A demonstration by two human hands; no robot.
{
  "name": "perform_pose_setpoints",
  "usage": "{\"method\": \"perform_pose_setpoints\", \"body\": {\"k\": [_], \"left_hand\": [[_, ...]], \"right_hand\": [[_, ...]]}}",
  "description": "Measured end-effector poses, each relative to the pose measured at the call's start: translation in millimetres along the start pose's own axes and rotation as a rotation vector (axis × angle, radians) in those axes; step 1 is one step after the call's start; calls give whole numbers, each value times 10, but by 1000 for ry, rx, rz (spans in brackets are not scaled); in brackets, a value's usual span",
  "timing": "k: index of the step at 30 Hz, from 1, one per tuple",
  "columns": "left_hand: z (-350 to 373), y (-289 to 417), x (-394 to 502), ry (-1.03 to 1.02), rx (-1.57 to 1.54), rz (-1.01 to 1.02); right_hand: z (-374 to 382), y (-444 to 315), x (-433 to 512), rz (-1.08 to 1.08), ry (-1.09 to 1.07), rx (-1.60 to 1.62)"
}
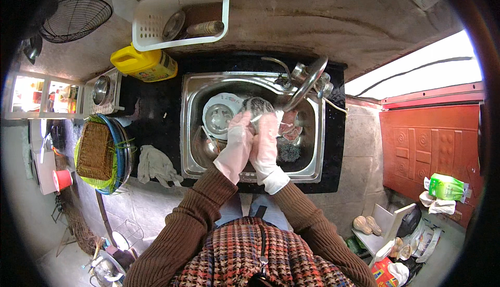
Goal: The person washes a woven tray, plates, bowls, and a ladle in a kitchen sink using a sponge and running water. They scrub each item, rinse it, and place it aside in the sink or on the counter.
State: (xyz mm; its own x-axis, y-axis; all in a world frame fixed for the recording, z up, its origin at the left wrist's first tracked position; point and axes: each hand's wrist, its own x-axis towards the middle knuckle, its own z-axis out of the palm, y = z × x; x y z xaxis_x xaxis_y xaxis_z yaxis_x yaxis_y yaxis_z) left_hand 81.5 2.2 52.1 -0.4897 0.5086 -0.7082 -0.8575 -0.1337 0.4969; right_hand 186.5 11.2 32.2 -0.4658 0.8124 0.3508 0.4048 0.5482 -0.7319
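Observation:
My left hand (239,132) and my right hand (267,130), both in pale rubber gloves, meet over the stainless steel sink (187,130). Between them they grip a shiny rounded bowl (258,105), blurred and partly covered by my fingers. The curved faucet spout (310,83) reaches over the sink just right of it. Left of my hands, a clear glass bowl (218,119) rests on a white plate with a floral rim (224,98). A pink cloth (289,124) and a steel wool scourer (288,152) lie on the right side of the sink.
A yellow jug (144,64) stands on the black counter (156,103) at the back left, below a white wall basket (142,33). A grey rag (156,165) hangs over the front edge, near stacked baskets (95,150). A red door (429,142) is at the right.

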Motion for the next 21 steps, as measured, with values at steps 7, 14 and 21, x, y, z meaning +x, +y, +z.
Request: {"method": "perform_pose_setpoints", "body": {"k": [7,14,21], "left_hand": [[-324,-28,-68,-220,397,-49],[44,103,-206,-108,365,-11],[428,294,-513,-177,517,30]], "right_hand": [[-370,270,900,216,-360,401],[-1461,645,1881,726,-498,168],[-1565,1146,1699,407,-631,-306]]}}
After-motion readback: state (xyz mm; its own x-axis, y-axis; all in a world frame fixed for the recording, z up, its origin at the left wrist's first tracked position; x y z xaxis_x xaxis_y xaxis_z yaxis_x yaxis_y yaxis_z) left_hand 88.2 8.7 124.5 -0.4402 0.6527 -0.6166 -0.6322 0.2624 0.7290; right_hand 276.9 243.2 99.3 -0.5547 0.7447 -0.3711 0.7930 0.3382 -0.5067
